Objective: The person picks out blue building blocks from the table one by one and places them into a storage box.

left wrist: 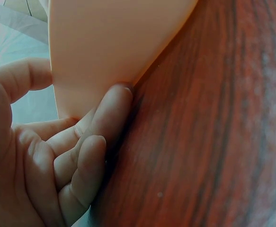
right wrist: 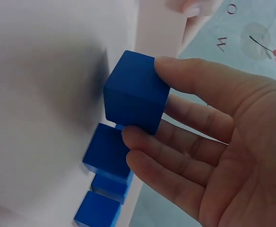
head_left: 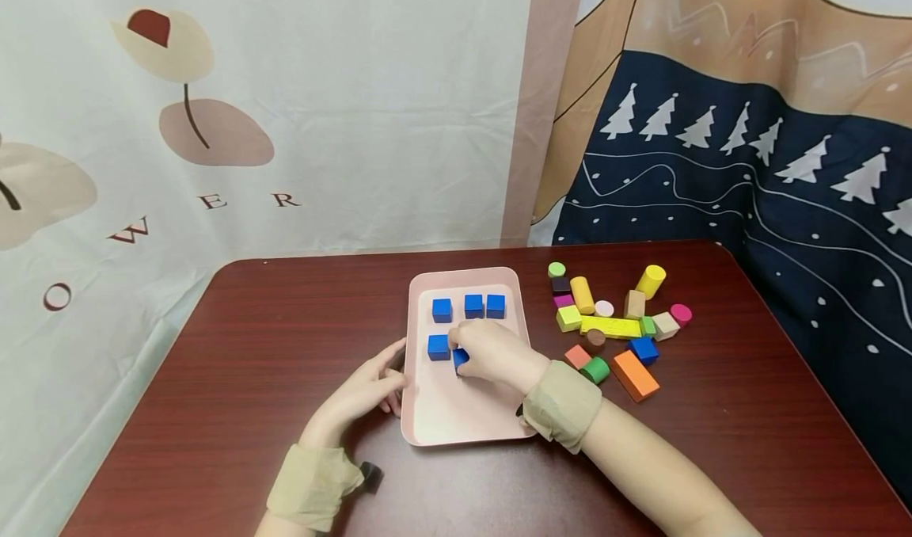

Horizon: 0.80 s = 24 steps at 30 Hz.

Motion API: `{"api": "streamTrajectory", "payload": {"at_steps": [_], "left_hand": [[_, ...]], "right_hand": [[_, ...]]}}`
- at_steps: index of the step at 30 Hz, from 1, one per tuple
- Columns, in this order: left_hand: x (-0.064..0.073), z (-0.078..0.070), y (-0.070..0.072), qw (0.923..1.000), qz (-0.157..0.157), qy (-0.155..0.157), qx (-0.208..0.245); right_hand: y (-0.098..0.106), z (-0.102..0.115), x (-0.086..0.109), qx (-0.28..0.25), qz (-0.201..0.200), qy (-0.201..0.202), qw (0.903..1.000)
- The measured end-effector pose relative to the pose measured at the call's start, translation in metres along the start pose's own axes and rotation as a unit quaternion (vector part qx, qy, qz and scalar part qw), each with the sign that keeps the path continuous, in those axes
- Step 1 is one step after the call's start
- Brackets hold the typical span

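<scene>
My right hand [head_left: 495, 355] reaches over the pink tray [head_left: 456, 426], pinching a blue cube [right wrist: 137, 92] between thumb and fingertips. In the head view the fingers partly hide this cube, close beside another blue cube [head_left: 438, 348] in the tray. Farther back in the tray stand more blue cubes, one at the left [head_left: 442, 310] and two side by side, a middle cube [head_left: 473, 306] and a right cube [head_left: 495, 306]. At the tray's left side my left hand [head_left: 366, 386] holds the edge, its thumb and bent fingers against the outer wall [left wrist: 104, 47].
Right of the tray lies a loose group of coloured blocks, among them an orange block [head_left: 636, 375], a long yellow block [head_left: 610, 328], a blue cube [head_left: 644, 351] and a green cylinder [head_left: 595, 370]. The dark red table [head_left: 285, 323] backs onto a hanging cloth [head_left: 392, 125].
</scene>
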<state>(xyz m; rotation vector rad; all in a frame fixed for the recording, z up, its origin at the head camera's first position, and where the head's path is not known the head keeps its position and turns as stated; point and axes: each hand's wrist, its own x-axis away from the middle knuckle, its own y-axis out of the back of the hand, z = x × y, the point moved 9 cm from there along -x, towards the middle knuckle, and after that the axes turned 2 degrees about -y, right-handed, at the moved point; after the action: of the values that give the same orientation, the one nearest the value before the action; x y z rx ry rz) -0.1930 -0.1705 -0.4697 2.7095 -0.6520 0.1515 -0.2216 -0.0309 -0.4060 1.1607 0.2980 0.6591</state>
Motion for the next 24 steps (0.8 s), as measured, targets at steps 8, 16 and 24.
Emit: {"api": "streamTrajectory", "payload": {"at_steps": [8,16,24], "left_hand": [[-0.0007,0.002,-0.0015,1.0,0.002,0.003,0.003],[-0.001,0.0003,0.0007,0.9998,-0.006,0.007,-0.016],[-0.0013,0.0011,0.0006,0.9999,-0.007,0.007,-0.01]], "right_hand": [[-0.0076,-0.0039,-0.002,-0.004,0.002,-0.007,1.0],[-0.0082,-0.0046,-0.0019,-0.007,0.004,-0.012,0.9999],[-0.0072,-0.0036,-0.0015,-0.009,0.014,-0.016,0.9997]]}}
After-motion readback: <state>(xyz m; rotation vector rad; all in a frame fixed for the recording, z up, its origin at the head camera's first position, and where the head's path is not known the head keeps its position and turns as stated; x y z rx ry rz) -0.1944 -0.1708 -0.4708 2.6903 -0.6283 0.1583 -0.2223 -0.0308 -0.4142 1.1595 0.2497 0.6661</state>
